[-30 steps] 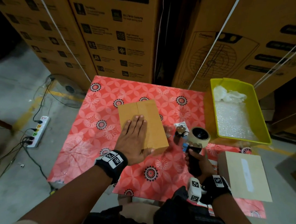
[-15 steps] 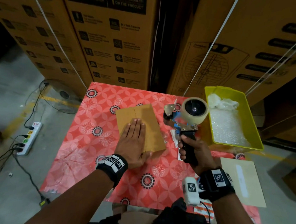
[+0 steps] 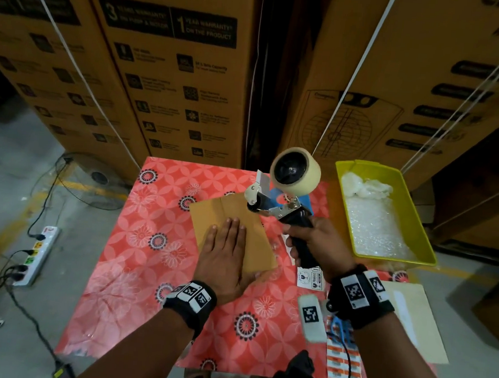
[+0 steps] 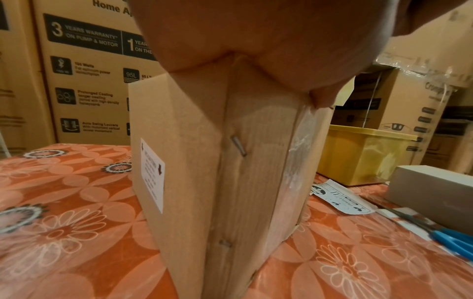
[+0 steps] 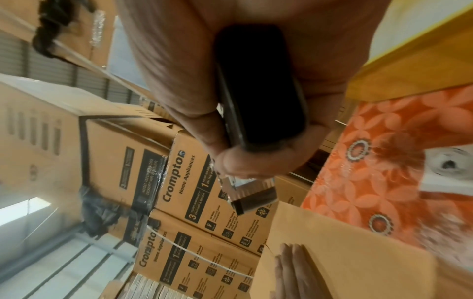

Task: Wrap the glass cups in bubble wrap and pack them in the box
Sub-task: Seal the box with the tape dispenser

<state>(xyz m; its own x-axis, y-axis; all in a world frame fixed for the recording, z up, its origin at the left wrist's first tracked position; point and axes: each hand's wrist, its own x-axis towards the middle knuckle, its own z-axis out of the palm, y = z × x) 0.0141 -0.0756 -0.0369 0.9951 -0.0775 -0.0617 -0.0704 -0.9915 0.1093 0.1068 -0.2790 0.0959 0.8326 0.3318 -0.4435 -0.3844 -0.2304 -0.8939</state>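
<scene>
You can read "Crompton Home Appliances", "3 YEARS WARRANTY ON PUMP & MOTOR" and "95L" on the stacked cartons (image 4: pixel 84 76) behind the small box (image 4: pixel 204 161), whose own white label is unreadable.

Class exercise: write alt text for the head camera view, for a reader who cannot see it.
Seen from above, a person's left hand presses flat on a closed cardboard box on a red floral tablecloth, while the right hand holds a tape dispenser above the box. A yellow bin of bubble wrap sits at right.
</scene>
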